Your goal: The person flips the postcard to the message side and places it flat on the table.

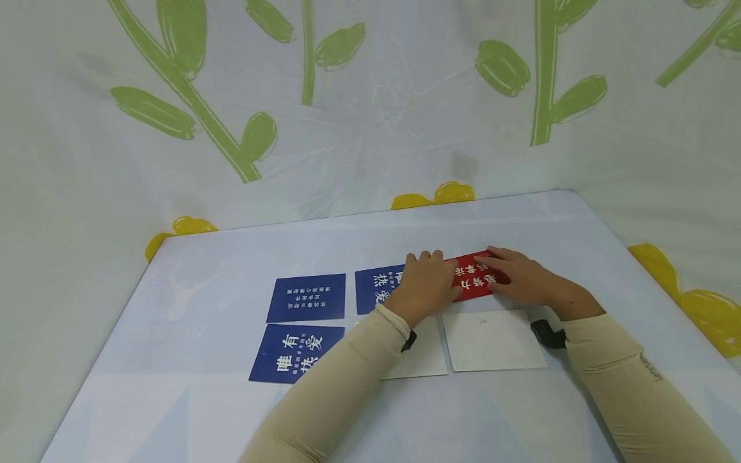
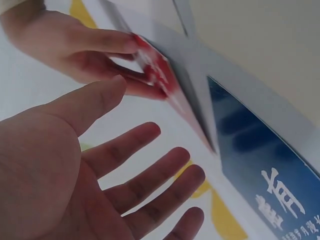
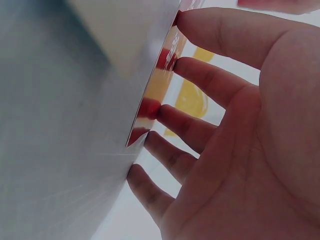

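Observation:
A red card point(image 1: 471, 280) with white characters lies in the back row of cards, toward the right. My right hand point(image 1: 527, 276) rests on its right part with thumb and fingertips touching its surface; in the right wrist view the fingers point(image 3: 192, 130) are spread and gently bent against the card point(image 3: 161, 82). My left hand point(image 1: 425, 283) hovers over the red card's left edge and covers part of a blue card point(image 1: 370, 292). The left wrist view shows that palm point(image 2: 35, 175) with spread fingers and nothing held.
Two more blue cards, one at the back point(image 1: 307, 299) and one in front point(image 1: 292, 350), lie on the left. Two white cards point(image 1: 419, 354) point(image 1: 492, 344) lie in the front row, one partly under the left forearm. A pale cloth covers the table point(image 1: 173, 308); a leaf-patterned curtain point(image 1: 382, 128) hangs behind.

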`<action>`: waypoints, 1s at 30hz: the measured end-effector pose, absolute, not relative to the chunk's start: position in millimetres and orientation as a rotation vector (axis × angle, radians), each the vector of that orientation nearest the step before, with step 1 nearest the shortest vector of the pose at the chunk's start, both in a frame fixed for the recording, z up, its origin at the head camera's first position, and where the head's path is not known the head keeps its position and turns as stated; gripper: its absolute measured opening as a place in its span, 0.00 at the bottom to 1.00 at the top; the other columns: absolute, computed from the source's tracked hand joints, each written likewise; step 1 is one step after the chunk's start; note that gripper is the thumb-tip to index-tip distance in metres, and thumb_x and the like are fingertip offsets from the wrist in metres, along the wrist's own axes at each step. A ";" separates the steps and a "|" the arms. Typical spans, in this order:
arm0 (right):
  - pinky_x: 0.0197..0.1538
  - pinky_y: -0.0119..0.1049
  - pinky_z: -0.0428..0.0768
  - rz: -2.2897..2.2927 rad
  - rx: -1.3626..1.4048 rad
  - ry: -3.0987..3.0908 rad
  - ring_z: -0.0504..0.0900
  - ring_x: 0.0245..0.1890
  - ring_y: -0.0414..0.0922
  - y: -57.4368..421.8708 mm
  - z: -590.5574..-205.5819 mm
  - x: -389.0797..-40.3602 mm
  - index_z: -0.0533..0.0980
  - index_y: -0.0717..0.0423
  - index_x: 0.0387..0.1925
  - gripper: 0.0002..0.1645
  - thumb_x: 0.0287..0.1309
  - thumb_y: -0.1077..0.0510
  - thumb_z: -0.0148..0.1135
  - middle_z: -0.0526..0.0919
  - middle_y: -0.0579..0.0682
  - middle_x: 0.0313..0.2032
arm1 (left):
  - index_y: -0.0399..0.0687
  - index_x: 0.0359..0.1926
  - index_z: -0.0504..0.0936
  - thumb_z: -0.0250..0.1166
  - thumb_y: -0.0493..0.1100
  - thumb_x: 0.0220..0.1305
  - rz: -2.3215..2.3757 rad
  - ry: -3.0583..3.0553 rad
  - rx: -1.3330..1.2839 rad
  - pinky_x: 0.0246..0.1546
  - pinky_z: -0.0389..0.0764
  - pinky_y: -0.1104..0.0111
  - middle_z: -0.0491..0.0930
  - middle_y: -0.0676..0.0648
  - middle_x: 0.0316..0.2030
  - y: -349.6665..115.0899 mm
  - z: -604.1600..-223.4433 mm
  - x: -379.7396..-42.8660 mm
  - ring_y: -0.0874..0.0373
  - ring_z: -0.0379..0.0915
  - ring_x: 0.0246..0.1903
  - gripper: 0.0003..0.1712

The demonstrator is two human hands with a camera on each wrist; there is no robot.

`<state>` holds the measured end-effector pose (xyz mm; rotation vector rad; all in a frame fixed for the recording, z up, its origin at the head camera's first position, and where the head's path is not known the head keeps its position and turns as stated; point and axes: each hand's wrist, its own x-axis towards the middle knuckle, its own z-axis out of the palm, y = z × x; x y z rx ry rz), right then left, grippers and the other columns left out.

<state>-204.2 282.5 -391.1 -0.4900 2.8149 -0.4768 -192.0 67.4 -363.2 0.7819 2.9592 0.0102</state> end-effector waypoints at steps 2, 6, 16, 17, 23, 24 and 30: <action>0.61 0.71 0.69 -0.469 -0.490 2.818 0.56 0.71 0.70 282.3 -390.6 -204.2 0.63 0.56 0.73 0.42 0.60 0.53 0.66 0.57 0.68 0.73 | 0.57 0.66 0.75 0.63 0.63 0.66 -0.002 2.959 0.772 0.63 0.74 0.53 0.80 0.49 0.58 69.1 -364.9 -196.0 0.52 0.75 0.57 0.32; 0.61 0.72 0.69 -0.457 -0.491 2.820 0.57 0.70 0.70 281.7 -389.4 -204.3 0.64 0.56 0.73 0.42 0.59 0.53 0.67 0.58 0.68 0.73 | 0.56 0.66 0.75 0.64 0.64 0.64 0.003 2.961 0.743 0.64 0.73 0.53 0.80 0.49 0.57 72.3 -367.7 -202.9 0.52 0.75 0.56 0.34; 0.60 0.72 0.69 -0.455 -0.497 2.821 0.57 0.70 0.70 282.2 -390.8 -205.0 0.64 0.55 0.72 0.42 0.59 0.53 0.68 0.58 0.68 0.73 | 0.56 0.64 0.77 0.67 0.68 0.59 -0.059 2.954 0.720 0.65 0.71 0.52 0.81 0.49 0.55 79.6 -373.8 -213.5 0.53 0.74 0.55 0.37; 0.60 0.72 0.69 -0.455 -0.498 2.823 0.57 0.70 0.70 282.1 -390.9 -205.0 0.64 0.55 0.72 0.42 0.59 0.52 0.68 0.58 0.68 0.73 | 0.56 0.64 0.77 0.68 0.68 0.58 -0.066 2.956 0.723 0.65 0.70 0.52 0.81 0.49 0.55 80.0 -373.9 -213.9 0.53 0.74 0.55 0.38; 0.60 0.72 0.70 -0.450 -0.490 2.828 0.57 0.70 0.70 282.5 -392.3 -206.0 0.64 0.54 0.73 0.42 0.59 0.52 0.68 0.58 0.68 0.73 | 0.56 0.63 0.78 0.69 0.68 0.56 -0.076 2.962 0.733 0.66 0.70 0.51 0.81 0.49 0.55 81.7 -374.9 -215.9 0.53 0.74 0.55 0.38; 0.60 0.72 0.69 -0.451 -0.487 2.827 0.57 0.71 0.70 282.6 -392.6 -206.2 0.64 0.54 0.73 0.42 0.59 0.52 0.68 0.58 0.68 0.73 | 0.56 0.63 0.78 0.69 0.68 0.56 -0.072 2.962 0.732 0.66 0.70 0.51 0.81 0.49 0.55 81.6 -374.8 -215.9 0.53 0.74 0.55 0.38; 0.60 0.72 0.70 -0.466 -0.471 2.822 0.57 0.71 0.69 282.4 -392.3 -206.8 0.64 0.55 0.73 0.42 0.59 0.54 0.67 0.58 0.68 0.73 | 0.56 0.62 0.78 0.70 0.69 0.55 -0.066 2.973 0.731 0.65 0.71 0.51 0.82 0.50 0.54 80.5 -372.3 -215.4 0.53 0.74 0.55 0.39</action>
